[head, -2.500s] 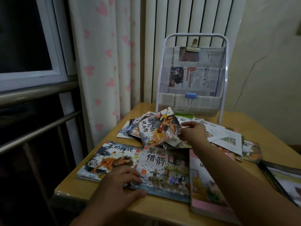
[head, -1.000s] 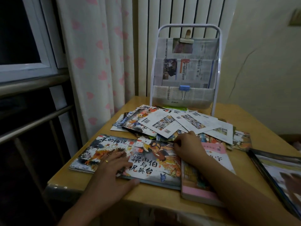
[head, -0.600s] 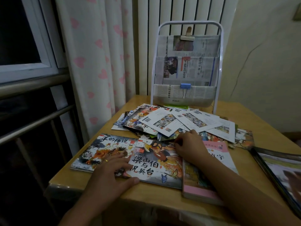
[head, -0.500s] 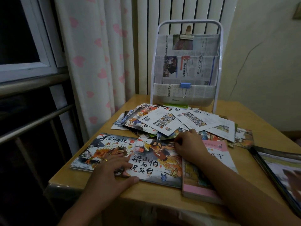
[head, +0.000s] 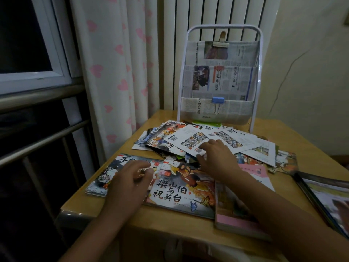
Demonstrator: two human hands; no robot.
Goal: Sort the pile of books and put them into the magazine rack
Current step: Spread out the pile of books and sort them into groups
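Note:
A white-framed magazine rack (head: 236, 112) with newspaper-lined pockets stands at the back of the wooden table (head: 185, 229). In front of it lies a loose pile of books, topped by a white back-cover booklet (head: 187, 138). Three books lie near me in a row: a dark illustrated one (head: 103, 178), a butterfly-cover one (head: 181, 190) and a pink one (head: 236, 214). My left hand (head: 130, 180) hovers over the dark book with fingers loosely bent, holding nothing. My right hand (head: 217, 159) reaches onto the pile, fingertips on the white booklet's near corner, thumb beside its edge.
A dark-edged magazine (head: 324, 197) lies at the table's right edge. A heart-print curtain (head: 113, 72) and a radiator (head: 207, 12) stand behind the table. Metal window rails (head: 37, 144) run along the left.
My right hand left the butterfly-cover book, which it had laid down from the pile, and moved forward onto the pile. My left hand lifted slightly and shifted forward.

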